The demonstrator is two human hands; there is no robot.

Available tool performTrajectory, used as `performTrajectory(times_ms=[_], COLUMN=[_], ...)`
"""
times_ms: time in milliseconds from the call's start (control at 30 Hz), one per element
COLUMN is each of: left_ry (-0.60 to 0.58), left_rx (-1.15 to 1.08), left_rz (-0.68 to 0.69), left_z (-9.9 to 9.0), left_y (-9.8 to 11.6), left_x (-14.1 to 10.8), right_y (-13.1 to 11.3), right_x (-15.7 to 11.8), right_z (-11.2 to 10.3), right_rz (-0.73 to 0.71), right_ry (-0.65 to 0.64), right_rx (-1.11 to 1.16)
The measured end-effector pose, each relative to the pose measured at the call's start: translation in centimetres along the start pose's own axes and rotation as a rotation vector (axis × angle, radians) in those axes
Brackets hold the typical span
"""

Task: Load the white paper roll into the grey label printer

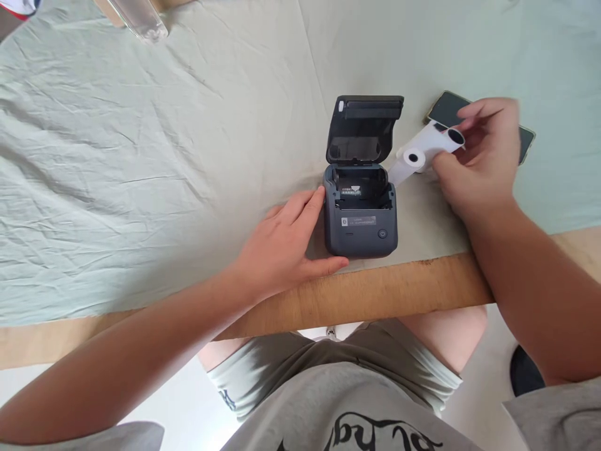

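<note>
A dark label printer (pixel 360 232) sits near the table's front edge with its lid (pixel 361 128) raised and its paper bay exposed. My left hand (pixel 286 241) lies against the printer's left side, fingers stretched out and the thumb along its front corner. To the right of the printer, my right hand (pixel 483 150) pinches a white paper roll (pixel 436 145) between thumb and fingers. A second, smaller white roll (pixel 407 166) with a dark core lies beside it, close to the printer. Whether the two rolls touch, I cannot tell.
A phone (pixel 448 108) lies under and behind my right hand. Far left at the back are a clear plastic object (pixel 143 22) and part of a cardboard-coloured item. A pale green cloth (pixel 211 125) covers the table, and its wooden front edge (pixel 375 285) is bare.
</note>
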State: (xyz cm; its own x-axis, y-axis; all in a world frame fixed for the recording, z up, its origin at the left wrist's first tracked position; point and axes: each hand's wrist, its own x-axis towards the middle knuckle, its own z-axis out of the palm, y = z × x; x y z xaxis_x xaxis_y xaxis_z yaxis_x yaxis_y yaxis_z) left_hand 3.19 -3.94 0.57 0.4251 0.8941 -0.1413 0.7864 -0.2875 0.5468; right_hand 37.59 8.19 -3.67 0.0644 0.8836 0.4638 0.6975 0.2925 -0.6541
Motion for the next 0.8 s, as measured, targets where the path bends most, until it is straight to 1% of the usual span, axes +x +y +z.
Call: performTrajectory(times_ms=[67, 133, 267, 400, 500, 567, 700, 800], left_ry=[-0.003, -0.006, 0.015, 0.03, 0.058, 0.084, 0.115, 0.122], left_rx=[0.005, 0.007, -0.01, -0.021, -0.033, -0.036, 0.022, 0.059], left_rz=[-0.008, -0.01, 0.013, 0.034, 0.048, 0.075, 0.177, 0.205], left_z=[0.0, 0.1, 0.2, 0.3, 0.4, 0.5, 0.7, 0.7], left_y=[0.1, 0.0, -0.3, -0.6, -0.8, -0.9, -1.0, -0.9], left_x=[0.0, 0.0, 0.0, -0.1, -0.2, -0.3, -0.4, -0.4], right_y=[-0.3, -0.5, -0.3, -0.3, -0.7, -1.0, -1.4, -1.5], right_x=[-0.3, -0.3, -0.2, -0.3, -0.4, -0.5, -0.5, -0.6], right_z=[0.2, -0.1, -0.8, -0.6, -0.6, -0.8, -1.0, -0.7], right_rz=[-0.01, -0.012, 0.014, 0.004, 0.02, 0.051, 0.085, 0.091], right_ry=[-0.049, -0.08, -0.104, -0.15, -0.17, -0.184, -0.208, -0.201], right_rx=[-0.003, -0.014, -0.025, -0.025, -0.072, -0.11, -0.131, -0.123])
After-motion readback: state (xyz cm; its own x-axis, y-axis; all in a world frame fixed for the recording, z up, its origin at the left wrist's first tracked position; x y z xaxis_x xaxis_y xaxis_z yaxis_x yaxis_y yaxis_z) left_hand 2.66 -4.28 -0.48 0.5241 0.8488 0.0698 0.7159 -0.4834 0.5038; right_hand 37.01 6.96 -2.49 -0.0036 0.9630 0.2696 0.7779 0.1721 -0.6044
